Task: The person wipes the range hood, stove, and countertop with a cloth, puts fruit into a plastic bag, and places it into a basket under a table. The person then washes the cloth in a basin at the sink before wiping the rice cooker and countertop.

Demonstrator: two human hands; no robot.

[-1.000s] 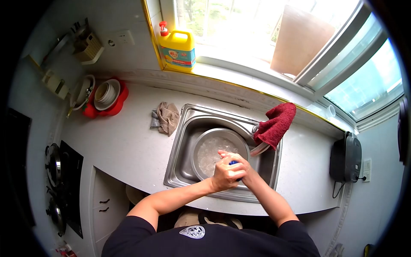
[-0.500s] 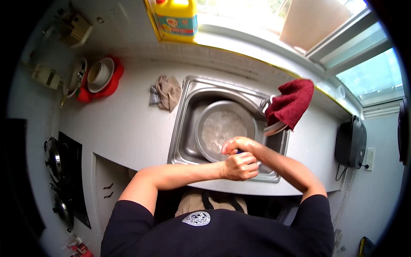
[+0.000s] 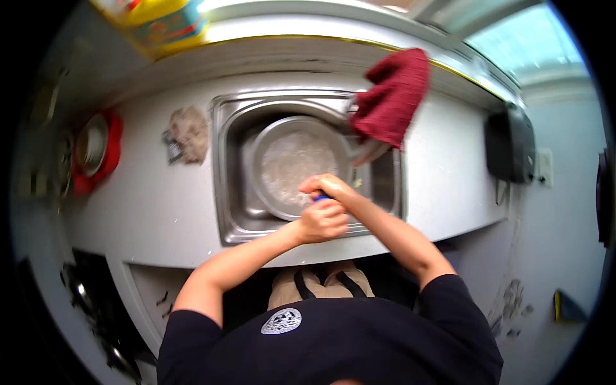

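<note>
Over the near edge of a round metal basin [image 3: 256, 173], my left hand [image 3: 324, 221] is closed in a fist round a small blue object [image 3: 322, 196]. Just above it, my right hand [image 3: 330, 186] is curled with its fingers pressed together, close against the blue object; what lies inside its fingers is hidden. Cloudy, bubbly water [image 3: 295, 160] fills the basin, which stands in the steel sink [image 3: 234, 224]. A dark red cloth [image 3: 394, 96] hangs over the faucet at the sink's right side.
A crumpled beige cloth [image 3: 189, 133] lies left of the sink. Farther left is a red basin [image 3: 113, 144] with dishes. A yellow jug [image 3: 168, 25] stands on the sill. At the right is a black appliance [image 3: 510, 144], and a stove [image 3: 96, 301] is at the lower left.
The camera view has shifted and tilted down, cutting off more of the window and jug. Both hands stay together over the basin's near side, with small shifts in their pose.
</note>
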